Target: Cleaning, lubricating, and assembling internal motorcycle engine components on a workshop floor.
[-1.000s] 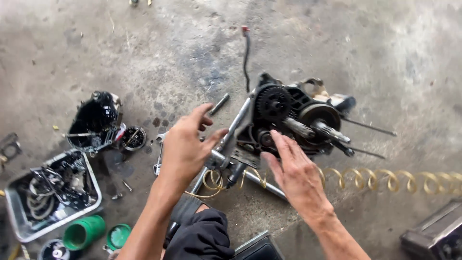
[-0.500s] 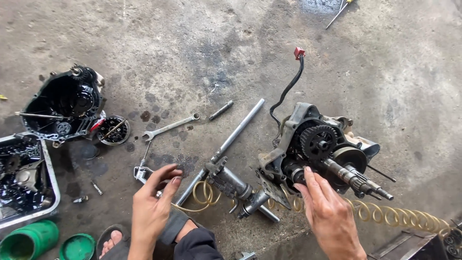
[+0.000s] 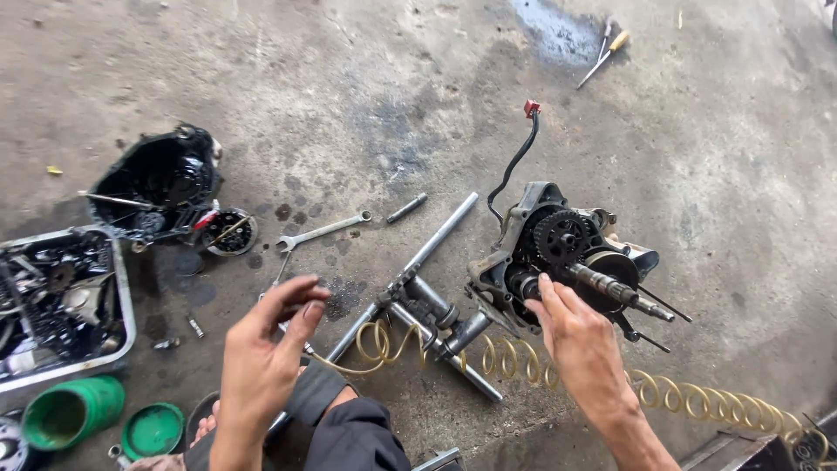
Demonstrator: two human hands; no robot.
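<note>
Ideally, the right hand (image 3: 580, 344), fingertips together on the engine case (image 3: 558, 253) beside its gear (image 3: 562, 235), steadies it; left hand (image 3: 261, 362), fingers apart, hovers empty left of the case.

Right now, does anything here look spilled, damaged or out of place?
Yes. Dark oily stains spot the concrete floor, with a wet patch near the far screwdrivers. The engine case lies opened, gears exposed, its red-plugged cable loose. Parts lie scattered.
</note>
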